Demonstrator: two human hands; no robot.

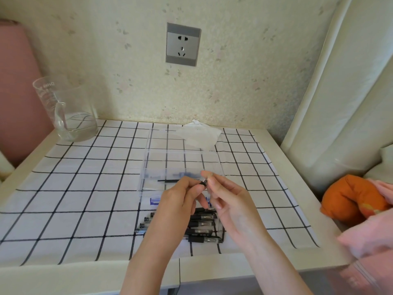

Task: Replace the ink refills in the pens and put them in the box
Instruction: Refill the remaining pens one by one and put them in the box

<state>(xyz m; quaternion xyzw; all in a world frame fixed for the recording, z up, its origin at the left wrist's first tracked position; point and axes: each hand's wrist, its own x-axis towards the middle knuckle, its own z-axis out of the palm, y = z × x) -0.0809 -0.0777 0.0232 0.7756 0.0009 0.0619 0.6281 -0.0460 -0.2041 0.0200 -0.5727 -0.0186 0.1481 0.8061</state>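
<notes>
Nearest, at lower centre, left hand (178, 202) and right hand (232, 207) are each clamped in a pinching grip on one black pen (202, 182), held before the clear box (180, 160); more pens (204, 229) are heaped below on the tabletop (53, 275).
</notes>
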